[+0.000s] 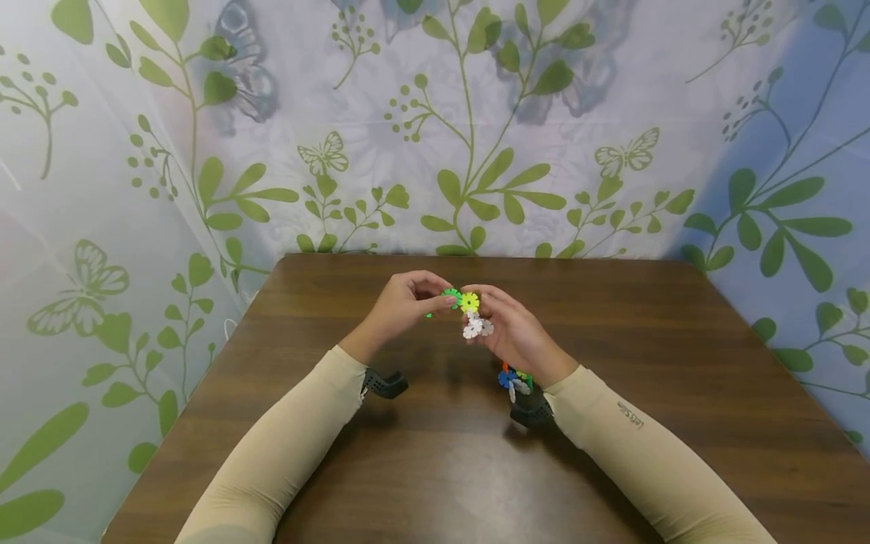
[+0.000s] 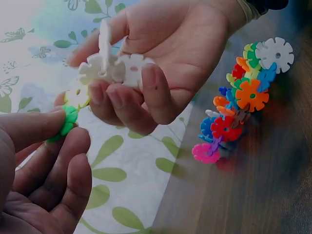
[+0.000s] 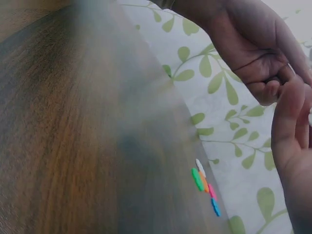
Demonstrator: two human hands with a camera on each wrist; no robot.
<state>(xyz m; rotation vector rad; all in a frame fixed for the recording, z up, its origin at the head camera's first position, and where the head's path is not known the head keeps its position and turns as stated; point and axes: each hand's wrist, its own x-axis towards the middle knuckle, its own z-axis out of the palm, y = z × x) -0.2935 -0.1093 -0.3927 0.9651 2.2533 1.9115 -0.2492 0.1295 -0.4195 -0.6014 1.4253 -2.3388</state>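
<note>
Your hands are close together, both occupied. With your left hand [image 1: 408, 297] you pinch a green disc [image 2: 69, 117] between thumb and fingers. With your right hand [image 1: 519, 329] you hold a small group of white discs [image 1: 473, 329], fingers curled round it, one disc standing on end from the others. A yellow disc [image 1: 470, 303] sits between your two sets of fingertips, meeting the green one at its edge; whether they are slotted together cannot be told. The white group hangs just below the yellow disc, on your right hand's side.

Beneath your right wrist, partly hidden by it in the head view, a many-coloured cluster [image 2: 246, 100] of joined discs rests on the desk [image 1: 612, 317]. Well apart from your right hand, a short row of discs [image 3: 204, 181], white, green, orange, pink and blue, lies near the desk's edge. Beyond your hands hangs a leaf-patterned backdrop [image 1: 381, 181].
</note>
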